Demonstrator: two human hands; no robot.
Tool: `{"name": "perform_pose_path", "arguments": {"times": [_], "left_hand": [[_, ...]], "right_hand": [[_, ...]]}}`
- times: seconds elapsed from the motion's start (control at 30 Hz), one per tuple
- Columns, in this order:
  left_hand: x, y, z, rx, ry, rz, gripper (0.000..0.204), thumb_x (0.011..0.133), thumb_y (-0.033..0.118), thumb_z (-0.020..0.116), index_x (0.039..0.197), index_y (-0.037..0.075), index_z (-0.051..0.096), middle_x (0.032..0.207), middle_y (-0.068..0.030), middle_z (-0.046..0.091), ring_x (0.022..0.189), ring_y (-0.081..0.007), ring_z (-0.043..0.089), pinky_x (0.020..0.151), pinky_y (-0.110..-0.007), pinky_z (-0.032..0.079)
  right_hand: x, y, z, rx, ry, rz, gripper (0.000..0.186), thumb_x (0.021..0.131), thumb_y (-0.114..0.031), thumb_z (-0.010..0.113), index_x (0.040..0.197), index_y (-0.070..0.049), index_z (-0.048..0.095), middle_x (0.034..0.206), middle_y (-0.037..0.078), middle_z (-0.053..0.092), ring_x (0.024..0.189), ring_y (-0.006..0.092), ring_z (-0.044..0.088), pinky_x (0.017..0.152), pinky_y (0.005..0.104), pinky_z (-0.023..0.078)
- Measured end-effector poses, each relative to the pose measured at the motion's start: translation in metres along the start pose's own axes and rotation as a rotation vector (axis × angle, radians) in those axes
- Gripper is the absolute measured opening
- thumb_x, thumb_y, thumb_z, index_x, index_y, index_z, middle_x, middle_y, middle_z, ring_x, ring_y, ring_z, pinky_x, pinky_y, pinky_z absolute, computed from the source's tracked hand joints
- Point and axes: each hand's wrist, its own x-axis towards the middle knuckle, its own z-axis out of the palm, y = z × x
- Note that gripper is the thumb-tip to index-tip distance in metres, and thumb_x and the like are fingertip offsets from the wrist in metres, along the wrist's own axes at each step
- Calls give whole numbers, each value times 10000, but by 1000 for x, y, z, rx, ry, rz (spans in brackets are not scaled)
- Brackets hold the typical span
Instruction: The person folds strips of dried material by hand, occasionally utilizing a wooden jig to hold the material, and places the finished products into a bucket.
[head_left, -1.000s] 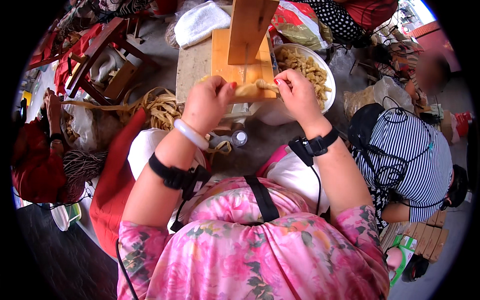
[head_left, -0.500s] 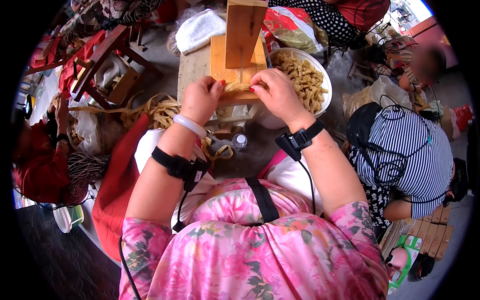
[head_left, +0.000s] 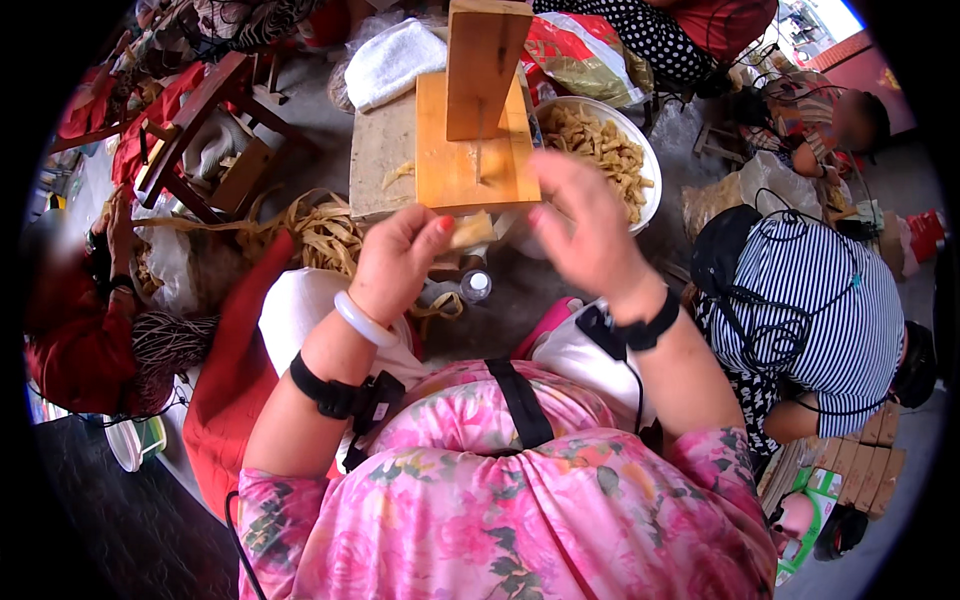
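Observation:
Pinched between the thumb and fingers of my left hand (head_left: pixel 397 255) is a short pale tan folded strip (head_left: pixel 472 232), just below the near edge of a wooden stand. That stand has a flat base board (head_left: pixel 440 140), an upright block (head_left: pixel 487 65) and a thin pin (head_left: pixel 479 160) in front of the block. My right hand (head_left: pixel 590 232) is lifted off to the right, thumb and fingers apart, smeared by motion, with nothing seen in it. Beside it stands a white bucket (head_left: pixel 655 172) holding many knotted tan pieces (head_left: pixel 605 150).
A white towel (head_left: pixel 398 62) and a tan scrap (head_left: pixel 398 174) lie on the stand's grey support (head_left: pixel 378 140). Long tan strips (head_left: pixel 318 232) are heaped to the left. A small clear bottle (head_left: pixel 476 285) stands below. Seated people (head_left: pixel 815 300) work on both sides.
The tan strip has come off the pin area toward me in my left hand. My right hand has let go of it and moved right and nearer. The stand's pin is now bare.

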Motion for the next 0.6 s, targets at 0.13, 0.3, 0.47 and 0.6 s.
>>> {"name": "perform_pose_path", "arguments": {"times": [0.13, 0.3, 0.47, 0.6], "left_hand": [[-19, 17, 5, -500, -331, -332, 200, 987, 237, 537, 925, 63, 615, 725, 57, 521, 626, -28, 419, 554, -187, 325], [-32, 14, -3, -469, -418, -265, 192, 976, 252, 548, 920, 76, 598, 703, 60, 496, 604, -27, 405, 535, -181, 307], [-36, 9, -25, -642, -575, -330, 150, 954, 214, 565, 929, 67, 580, 685, 48, 502, 586, -50, 427, 518, -197, 314], [-31, -1, -17, -1089, -428, -77, 192, 905, 105, 579, 1079, 23, 582, 847, -30, 626, 681, -105, 541, 640, -233, 442]], "right_hand": [[-21, -53, 11, 104, -201, -116, 320, 749, -28, 666, 1062, -39, 600, 1034, 117, 613, 925, 317, 589, 805, 407, 483], [-29, -55, 18, 164, -154, -102, 200, 784, -46, 633, 980, -54, 600, 918, 95, 601, 850, 297, 583, 737, 386, 478], [-27, -37, 2, 57, -68, -45, 134, 825, -93, 584, 957, -74, 584, 843, 74, 593, 782, 284, 588, 682, 396, 479], [-23, -60, 6, 140, -200, -146, 198, 802, -33, 611, 992, -79, 584, 807, 74, 601, 730, 278, 595, 650, 394, 479]]}}
